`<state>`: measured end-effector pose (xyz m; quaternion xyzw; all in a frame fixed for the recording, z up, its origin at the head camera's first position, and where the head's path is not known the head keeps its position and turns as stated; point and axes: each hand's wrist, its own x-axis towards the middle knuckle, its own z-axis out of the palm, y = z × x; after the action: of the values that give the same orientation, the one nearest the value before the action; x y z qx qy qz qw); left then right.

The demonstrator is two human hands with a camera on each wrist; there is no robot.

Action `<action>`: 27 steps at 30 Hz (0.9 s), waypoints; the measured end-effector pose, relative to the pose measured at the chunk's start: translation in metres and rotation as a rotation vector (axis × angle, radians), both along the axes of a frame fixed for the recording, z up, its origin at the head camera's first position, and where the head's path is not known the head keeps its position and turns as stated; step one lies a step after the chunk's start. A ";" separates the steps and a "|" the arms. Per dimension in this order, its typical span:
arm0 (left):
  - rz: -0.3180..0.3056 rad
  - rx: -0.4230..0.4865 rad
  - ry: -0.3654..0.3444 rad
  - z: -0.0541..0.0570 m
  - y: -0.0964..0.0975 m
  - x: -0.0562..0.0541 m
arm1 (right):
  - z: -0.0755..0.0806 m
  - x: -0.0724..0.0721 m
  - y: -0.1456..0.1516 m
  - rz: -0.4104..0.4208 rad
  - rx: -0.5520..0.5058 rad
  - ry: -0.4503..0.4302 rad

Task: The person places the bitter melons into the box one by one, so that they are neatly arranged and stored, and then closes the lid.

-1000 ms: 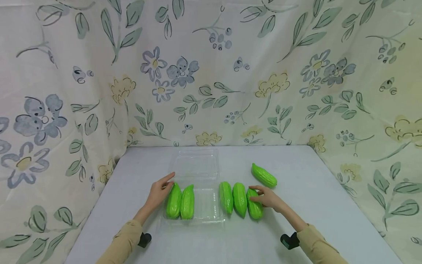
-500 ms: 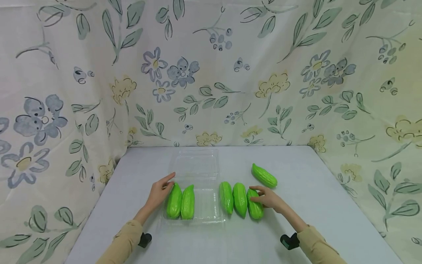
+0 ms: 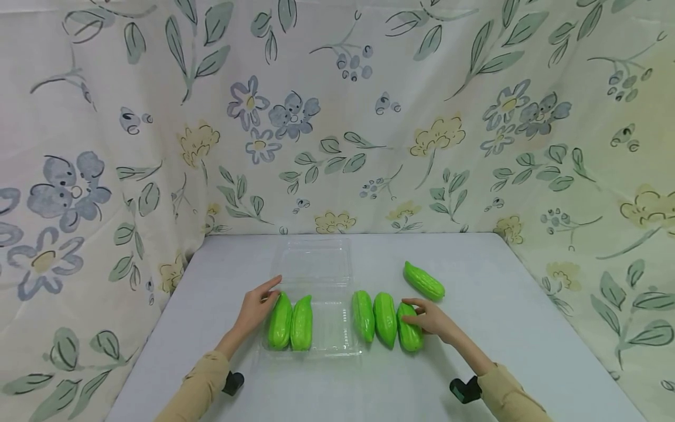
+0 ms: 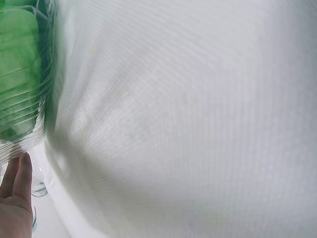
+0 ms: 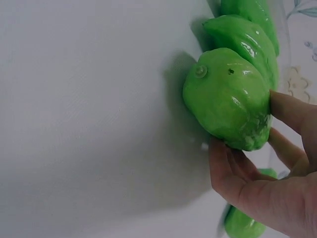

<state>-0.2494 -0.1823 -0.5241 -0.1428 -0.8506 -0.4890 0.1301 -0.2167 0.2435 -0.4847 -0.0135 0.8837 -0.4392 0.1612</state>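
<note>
In R fingers (image 5: 221, 166), glossy grn gourd (image 5: 228, 99), lumpy, w/ dk speck

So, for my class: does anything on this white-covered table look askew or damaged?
One bright-green, ridged, elongated gourd lies slanted behind the neater row of three. That row's rightmost gourd, pinched by the right hand, shows a small dark mark, possibly damage.

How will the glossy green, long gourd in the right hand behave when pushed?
The glossy green, long gourd may roll sideways, because its body is rounded. Its shine suggests some slipperiness. It seems stiff: no dent shows where the right hand grips it.
</note>
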 end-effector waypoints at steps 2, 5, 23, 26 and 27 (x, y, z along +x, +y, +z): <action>0.002 -0.001 0.001 0.000 0.000 -0.001 | 0.000 0.000 0.000 -0.007 0.002 0.005; 0.004 -0.003 0.002 -0.001 0.001 -0.001 | 0.000 0.000 0.000 -0.011 0.000 0.009; 0.009 0.001 0.000 -0.003 0.000 -0.002 | -0.005 0.000 0.004 -0.007 -0.038 0.000; 0.008 -0.001 -0.003 -0.002 0.000 -0.001 | -0.003 -0.001 0.004 -0.008 -0.049 -0.005; 0.007 -0.002 -0.003 -0.002 0.000 -0.001 | -0.002 -0.001 0.005 -0.006 -0.054 -0.006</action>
<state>-0.2508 -0.1818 -0.5264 -0.1391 -0.8518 -0.4879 0.1307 -0.2182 0.2482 -0.4863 -0.0137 0.8712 -0.4633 0.1620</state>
